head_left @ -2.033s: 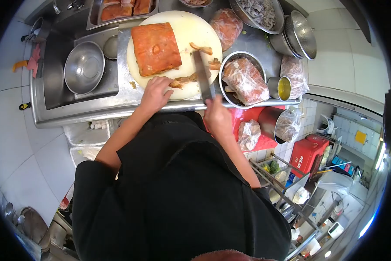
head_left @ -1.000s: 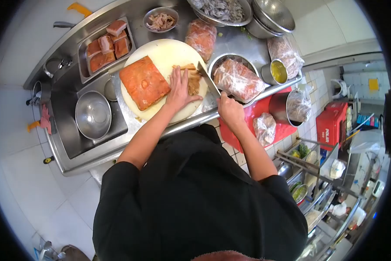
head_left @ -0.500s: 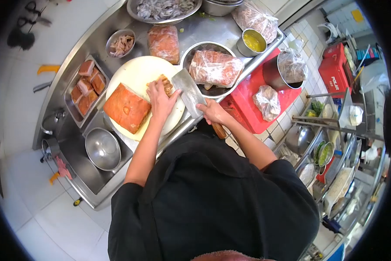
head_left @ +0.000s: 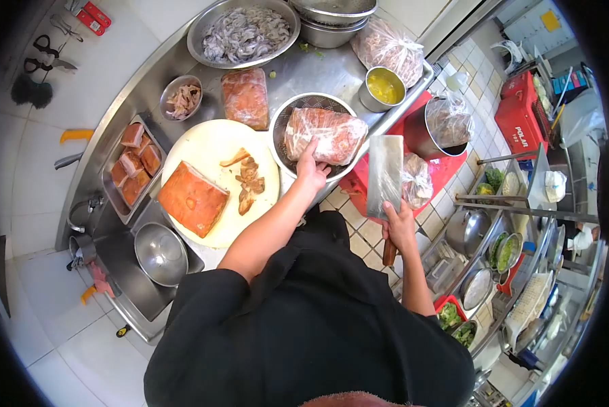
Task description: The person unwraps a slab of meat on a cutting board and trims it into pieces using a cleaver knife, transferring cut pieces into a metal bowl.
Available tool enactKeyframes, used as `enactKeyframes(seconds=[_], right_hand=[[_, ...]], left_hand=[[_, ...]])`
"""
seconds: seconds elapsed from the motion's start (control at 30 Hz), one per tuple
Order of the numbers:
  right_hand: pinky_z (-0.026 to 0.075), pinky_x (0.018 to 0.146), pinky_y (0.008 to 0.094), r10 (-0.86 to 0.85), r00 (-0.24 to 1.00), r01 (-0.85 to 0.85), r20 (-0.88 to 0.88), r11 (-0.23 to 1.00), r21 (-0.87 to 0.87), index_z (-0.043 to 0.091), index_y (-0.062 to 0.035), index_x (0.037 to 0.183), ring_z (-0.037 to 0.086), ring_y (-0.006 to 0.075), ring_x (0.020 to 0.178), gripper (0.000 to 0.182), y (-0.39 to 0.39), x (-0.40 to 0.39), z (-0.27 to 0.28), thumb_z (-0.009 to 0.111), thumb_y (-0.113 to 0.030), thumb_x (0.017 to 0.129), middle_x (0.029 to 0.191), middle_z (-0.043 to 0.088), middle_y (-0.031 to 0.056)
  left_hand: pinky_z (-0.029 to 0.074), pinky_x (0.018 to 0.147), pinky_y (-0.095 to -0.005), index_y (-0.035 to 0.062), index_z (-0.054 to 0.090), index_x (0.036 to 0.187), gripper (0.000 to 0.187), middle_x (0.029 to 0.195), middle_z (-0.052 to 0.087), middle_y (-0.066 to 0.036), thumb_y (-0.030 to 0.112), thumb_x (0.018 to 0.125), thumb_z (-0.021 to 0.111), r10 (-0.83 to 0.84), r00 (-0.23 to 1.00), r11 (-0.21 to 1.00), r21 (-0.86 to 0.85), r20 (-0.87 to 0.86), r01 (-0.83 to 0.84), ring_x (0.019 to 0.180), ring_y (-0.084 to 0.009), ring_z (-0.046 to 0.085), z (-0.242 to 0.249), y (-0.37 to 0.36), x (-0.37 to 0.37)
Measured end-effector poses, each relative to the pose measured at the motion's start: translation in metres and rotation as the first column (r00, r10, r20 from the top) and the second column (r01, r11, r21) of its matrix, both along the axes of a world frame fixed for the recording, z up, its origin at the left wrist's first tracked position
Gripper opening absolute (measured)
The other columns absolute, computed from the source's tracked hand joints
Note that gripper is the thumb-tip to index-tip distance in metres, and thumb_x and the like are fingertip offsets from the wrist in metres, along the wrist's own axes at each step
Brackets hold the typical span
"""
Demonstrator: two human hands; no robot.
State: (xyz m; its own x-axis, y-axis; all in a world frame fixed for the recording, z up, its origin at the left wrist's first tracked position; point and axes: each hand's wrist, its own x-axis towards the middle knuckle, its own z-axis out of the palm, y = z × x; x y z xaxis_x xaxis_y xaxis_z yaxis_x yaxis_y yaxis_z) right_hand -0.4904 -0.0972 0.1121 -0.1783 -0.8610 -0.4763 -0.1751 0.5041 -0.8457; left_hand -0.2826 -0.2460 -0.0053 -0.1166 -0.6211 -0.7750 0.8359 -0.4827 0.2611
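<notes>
Hands at the counter: cleaver and wrapped meat.

I log my left hand (head_left: 311, 169), fingers spread, resting on the wrapped meat (head_left: 326, 134) in the colander (head_left: 282, 122), upper centre of frame. My right hand (head_left: 399, 227) is closed round the cleaver (head_left: 384, 173) handle, blade raised flat, right of centre, off the counter. Left of centre: board (head_left: 206, 146) with pork slab (head_left: 191, 198) and cut pieces (head_left: 249, 182).
</notes>
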Motion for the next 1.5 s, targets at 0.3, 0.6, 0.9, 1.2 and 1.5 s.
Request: enactKeyframes(seconds=[0.3, 0.6, 0.9, 1.2, 1.5], right_hand=[[0.038, 0.039, 0.0280, -0.141, 0.989, 0.139, 0.046, 0.989, 0.039, 0.056, -0.0016, 0.109, 0.048, 0.0128, 0.039, 0.030, 0.012, -0.041, -0.032, 0.058, -0.031, 0.104, 0.058, 0.050, 0.0023], [0.039, 0.037, 0.0284, -0.173, 0.977, 0.172, 0.121, 0.985, 0.018, 0.056, -0.0005, 0.111, 0.049, 0.0132, 0.039, 0.031, -0.020, -0.070, -0.038, 0.061, -0.030, 0.103, 0.058, 0.052, 0.0028], [0.040, 0.037, 0.0288, -0.224, 0.958, 0.224, 0.179, 0.974, 0.022, 0.056, -0.0001, 0.111, 0.048, 0.0131, 0.040, 0.028, -0.013, -0.073, -0.052, 0.061, -0.027, 0.103, 0.062, 0.054, 0.0041], [0.037, 0.037, 0.0287, -0.146, 0.972, 0.124, 0.184, 0.985, 0.123, 0.055, -0.0042, 0.107, 0.047, 0.0134, 0.038, 0.025, 0.012, -0.064, -0.062, 0.058, -0.029, 0.105, 0.057, 0.050, 0.0020], [0.038, 0.038, 0.0269, 0.138, 0.964, -0.167, 0.229, 0.980, 0.111, 0.057, -0.0024, 0.107, 0.048, 0.0100, 0.042, 0.021, -0.025, -0.034, -0.048, 0.060, -0.023, 0.104, 0.060, 0.051, 0.0006]], left_hand=[[0.045, 0.112, -0.0522, 0.0075, 0.054, 0.136, 0.063, 0.133, 0.062, -0.012, 0.023, 0.079, 0.077, 0.278, 0.942, 0.953, -0.064, -0.187, -0.295, 0.125, -0.0328, 0.059, -0.021, -0.012, 0.000], [0.038, 0.115, -0.0593, 0.0111, 0.051, 0.142, 0.065, 0.142, 0.058, -0.013, 0.027, 0.081, 0.068, 0.129, 0.970, 0.983, -0.103, -0.204, -0.152, 0.130, -0.0369, 0.056, 0.041, -0.004, 0.016], [0.043, 0.111, -0.0590, 0.0105, 0.057, 0.136, 0.057, 0.135, 0.063, -0.013, 0.035, 0.085, 0.065, 0.182, 0.967, 0.925, -0.301, -0.180, -0.231, 0.123, -0.0369, 0.060, 0.027, -0.177, -0.007], [0.050, 0.105, -0.0574, 0.0087, 0.057, 0.128, 0.044, 0.132, 0.063, -0.017, 0.032, 0.091, 0.063, 0.333, 0.936, 0.925, -0.234, 0.112, -0.300, 0.120, -0.0389, 0.062, -0.050, -0.280, 0.003], [0.047, 0.109, -0.0429, 0.0012, 0.049, 0.147, 0.068, 0.145, 0.056, -0.020, 0.042, 0.095, 0.068, -0.207, 0.319, 0.684, -0.096, 0.925, 0.723, 0.125, -0.0357, 0.061, 0.092, -0.128, 0.158]])
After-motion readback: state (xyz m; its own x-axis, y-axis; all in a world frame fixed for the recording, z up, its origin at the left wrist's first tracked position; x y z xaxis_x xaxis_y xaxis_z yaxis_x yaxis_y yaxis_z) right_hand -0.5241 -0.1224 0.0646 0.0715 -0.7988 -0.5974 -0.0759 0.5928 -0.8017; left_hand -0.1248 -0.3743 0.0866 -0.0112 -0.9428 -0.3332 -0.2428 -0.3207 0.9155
